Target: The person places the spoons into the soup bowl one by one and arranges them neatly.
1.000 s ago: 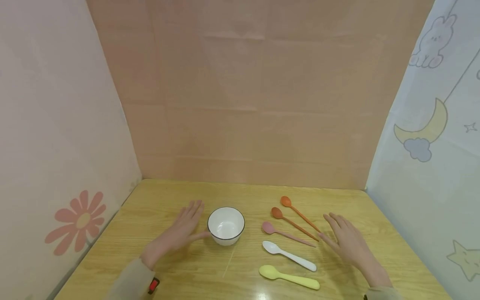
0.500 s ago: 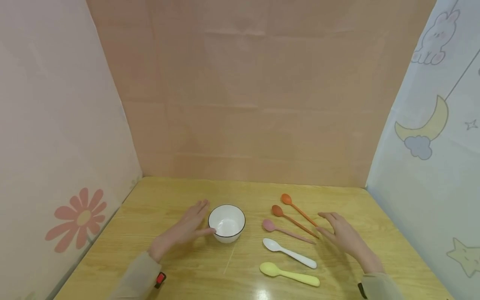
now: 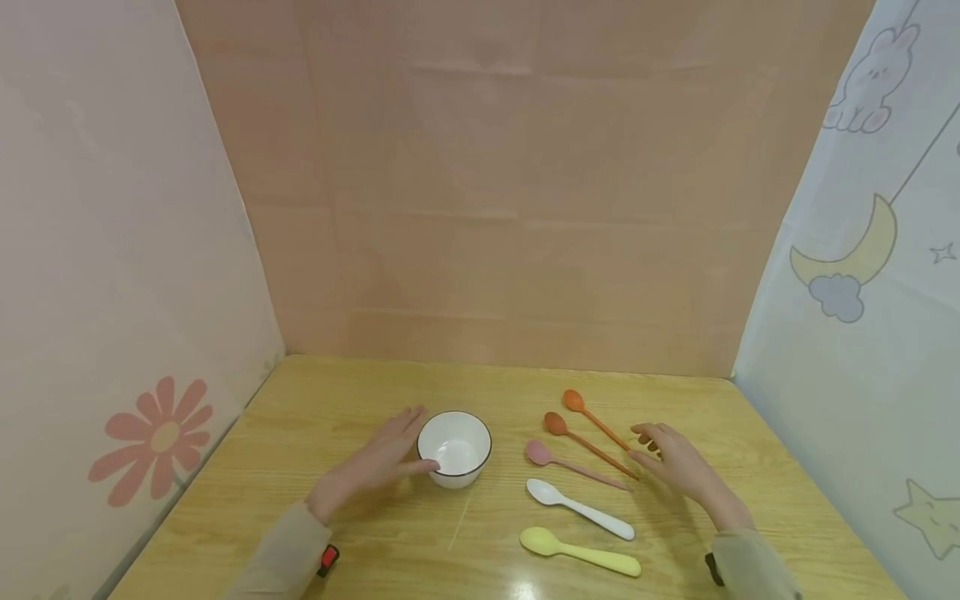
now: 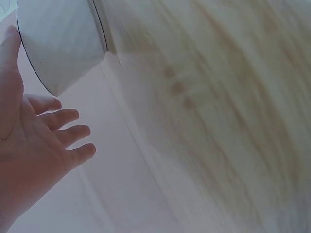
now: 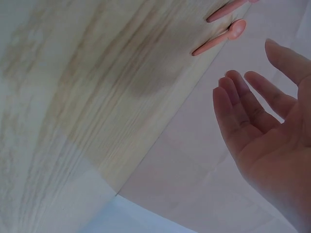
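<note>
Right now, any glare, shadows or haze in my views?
Head view: bright glare spot on the wooden table, below the yellow spoon. Left wrist: hazy, soft shadow patches on the table. Right wrist: hazy, broad soft shadow near the handle of the orange spoon.

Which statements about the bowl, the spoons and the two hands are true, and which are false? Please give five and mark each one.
1. Five spoons lie on the table. True.
2. The left hand is beside the bowl. True.
3. The bowl is upside down. False: it stands upright.
4. The white spoon lies between the pink spoon and the yellow spoon. True.
5. The right hand grips the yellow spoon. False: it holds no spoon and is near the brighter orange spoon.
</note>
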Demonstrator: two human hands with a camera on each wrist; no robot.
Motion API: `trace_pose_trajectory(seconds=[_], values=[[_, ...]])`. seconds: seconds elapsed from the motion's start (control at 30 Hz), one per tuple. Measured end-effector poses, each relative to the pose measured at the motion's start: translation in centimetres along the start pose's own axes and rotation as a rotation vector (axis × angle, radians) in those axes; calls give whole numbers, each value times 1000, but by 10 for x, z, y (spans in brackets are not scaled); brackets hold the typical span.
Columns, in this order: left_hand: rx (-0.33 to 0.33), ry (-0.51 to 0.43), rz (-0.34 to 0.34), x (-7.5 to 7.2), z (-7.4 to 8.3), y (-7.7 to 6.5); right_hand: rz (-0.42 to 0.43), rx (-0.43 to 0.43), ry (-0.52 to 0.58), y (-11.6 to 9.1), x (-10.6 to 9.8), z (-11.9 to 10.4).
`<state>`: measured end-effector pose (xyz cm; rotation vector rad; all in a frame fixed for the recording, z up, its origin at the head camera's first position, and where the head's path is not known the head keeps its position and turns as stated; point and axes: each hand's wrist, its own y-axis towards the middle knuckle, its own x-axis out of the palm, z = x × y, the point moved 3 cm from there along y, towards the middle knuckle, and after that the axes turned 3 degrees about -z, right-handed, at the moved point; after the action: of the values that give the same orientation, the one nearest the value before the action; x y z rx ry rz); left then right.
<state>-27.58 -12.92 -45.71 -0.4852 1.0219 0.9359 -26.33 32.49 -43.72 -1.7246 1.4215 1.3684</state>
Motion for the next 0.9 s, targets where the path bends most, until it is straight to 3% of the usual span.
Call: trace_pose_trajectory(seconds=[0.57, 0.8, 0.9], values=[[-13, -33, -58, 2, 3, 1, -59, 5, 83, 21, 9, 12], [-27, -34, -70, 1, 4, 1, -24, -81, 102, 24, 13, 18], [-33, -32, -74, 1, 4, 1, -38, -43, 100, 26, 16, 19]])
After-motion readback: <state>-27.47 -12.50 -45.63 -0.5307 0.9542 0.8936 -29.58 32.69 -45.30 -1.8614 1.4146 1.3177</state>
